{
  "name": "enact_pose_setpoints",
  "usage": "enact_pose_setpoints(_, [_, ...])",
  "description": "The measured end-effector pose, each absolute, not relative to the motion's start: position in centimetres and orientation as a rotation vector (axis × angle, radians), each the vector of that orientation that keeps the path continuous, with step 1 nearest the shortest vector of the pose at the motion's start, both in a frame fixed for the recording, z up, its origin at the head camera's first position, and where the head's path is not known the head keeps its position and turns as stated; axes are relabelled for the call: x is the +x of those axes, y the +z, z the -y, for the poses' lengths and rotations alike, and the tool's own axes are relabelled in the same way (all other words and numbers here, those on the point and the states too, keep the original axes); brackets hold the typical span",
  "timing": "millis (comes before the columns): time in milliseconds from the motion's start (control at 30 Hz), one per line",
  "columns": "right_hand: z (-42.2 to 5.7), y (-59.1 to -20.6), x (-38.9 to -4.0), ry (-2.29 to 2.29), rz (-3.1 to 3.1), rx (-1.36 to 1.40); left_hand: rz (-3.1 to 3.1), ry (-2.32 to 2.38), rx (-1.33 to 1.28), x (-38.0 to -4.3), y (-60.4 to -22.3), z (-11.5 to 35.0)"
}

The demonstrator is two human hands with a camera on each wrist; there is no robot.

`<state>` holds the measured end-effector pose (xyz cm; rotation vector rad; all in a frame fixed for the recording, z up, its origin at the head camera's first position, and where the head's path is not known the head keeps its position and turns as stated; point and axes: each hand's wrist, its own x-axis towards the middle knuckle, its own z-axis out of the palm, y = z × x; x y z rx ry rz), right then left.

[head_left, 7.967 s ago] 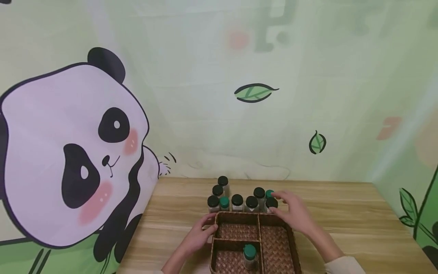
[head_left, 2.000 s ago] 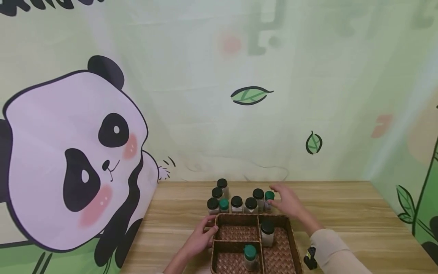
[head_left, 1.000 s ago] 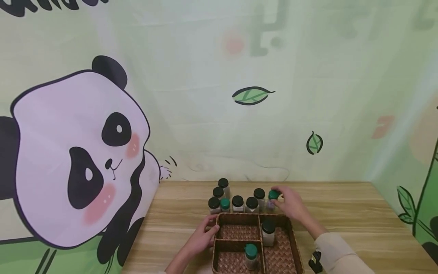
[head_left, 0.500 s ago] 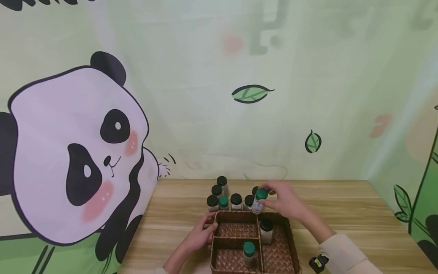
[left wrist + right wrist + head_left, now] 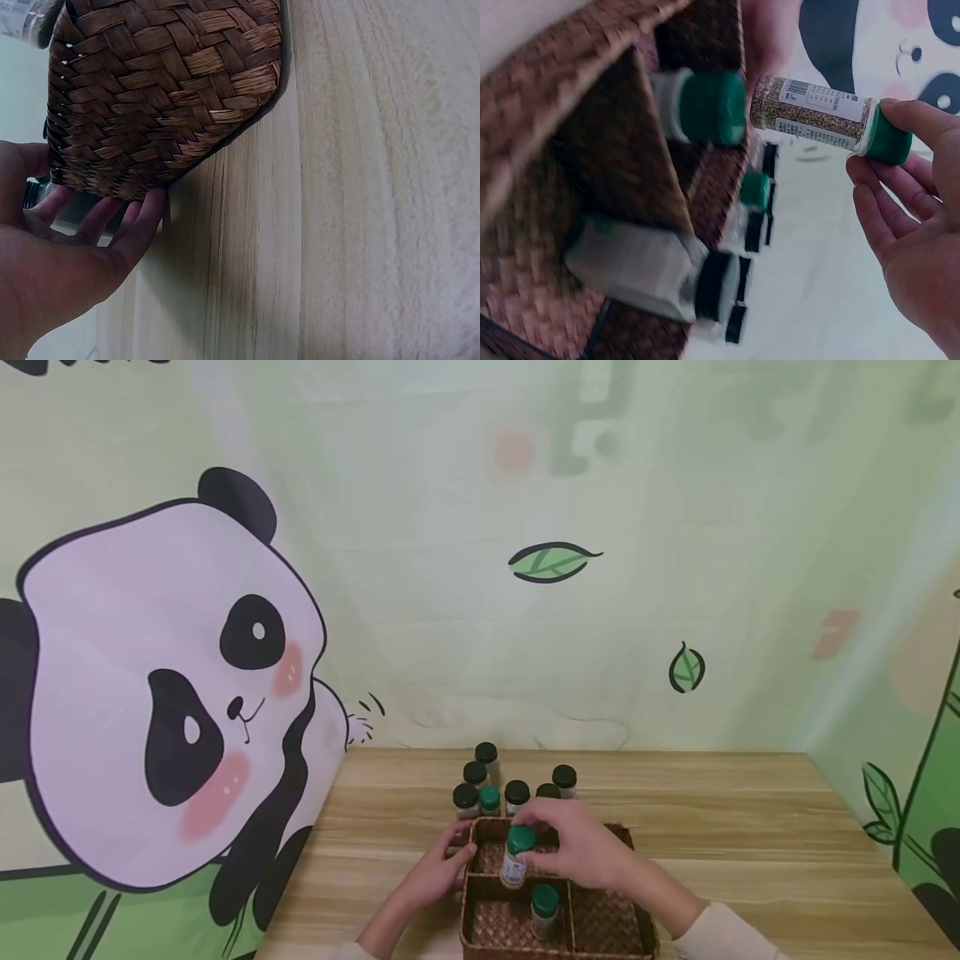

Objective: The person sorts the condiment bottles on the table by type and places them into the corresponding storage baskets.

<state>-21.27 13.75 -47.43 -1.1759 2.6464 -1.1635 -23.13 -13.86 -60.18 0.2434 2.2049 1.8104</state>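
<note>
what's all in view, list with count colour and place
Table: 1, light wood, across the bottom
Backdrop: 1, pale green, behind the table
Panda print: 1, black, white, pink, backdrop's left
Loose leaf prints: 2, green, mid-backdrop
Plant print: 1, green, right edge
Basket: 1, brown, three compartments, on the table
Black-capped jars: 6, black caps, behind the basket
Green-capped jar: 1, green cap, among those
Black-capped jar in basket: 1, black cap, right compartment
Green-capped jar in basket: 1, green cap, near-left compartment
Held jar: 1, green cap, over the basket's left side
Sleeves: 2, pale, bottom edge
Left hand: 1, bare, gripping the basket's far-left corner
Right hand: 1, bare, on the held jar's cap
</note>
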Motion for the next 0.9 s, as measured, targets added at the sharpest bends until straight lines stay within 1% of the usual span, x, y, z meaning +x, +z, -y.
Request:
enact_pose_setpoints(233, [-12.6,-49.7,-20.5,-1.102,-2.554,-1.218,-2.197,1.805,0.242,-23.2,-59.6,13.9])
enact_pose_setpoints(467, [-12.0,-52.2,-20.4,-0.986,-2.566,-1.17,-2.177,1.808,0.24,-23.1,-59.5,14.0])
enact_pose_setpoints(900, [-11.7,-54.0,-19.8,-0.86,-2.605,-1.116,-2.154,1.826,0.251,-23.0,-60.0,14.0])
